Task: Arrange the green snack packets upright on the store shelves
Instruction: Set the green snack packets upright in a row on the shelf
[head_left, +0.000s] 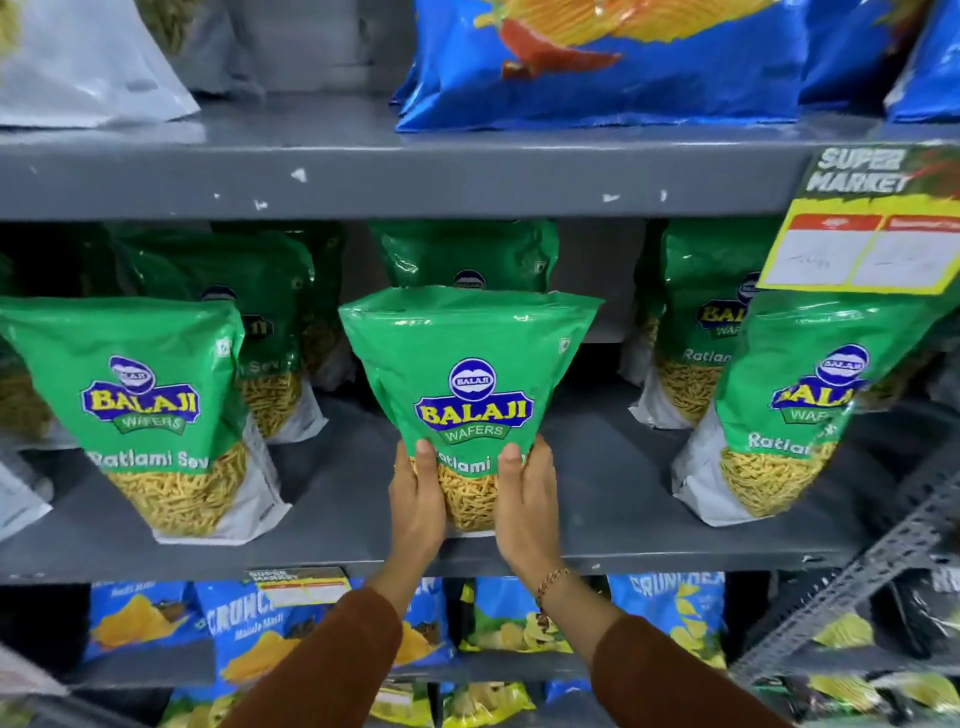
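A green Balaji Ratlami Sev packet (470, 364) stands upright at the front middle of the grey shelf (597, 519). My left hand (418, 512) grips its lower left side and my right hand (527, 512) grips its lower right side. Another green packet (467, 254) stands right behind it. More green packets stand at the left front (156, 415), left back (260, 322), right front (795, 410) and right back (696, 322).
The grey shelf board above (415, 176) carries blue chip bags (597, 62) and a white bag (88, 73). A yellow price tag (862, 249) hangs at the upper right. Blue crisp bags (249, 629) fill the shelf below. A perforated metal strut (857, 587) slants at the right.
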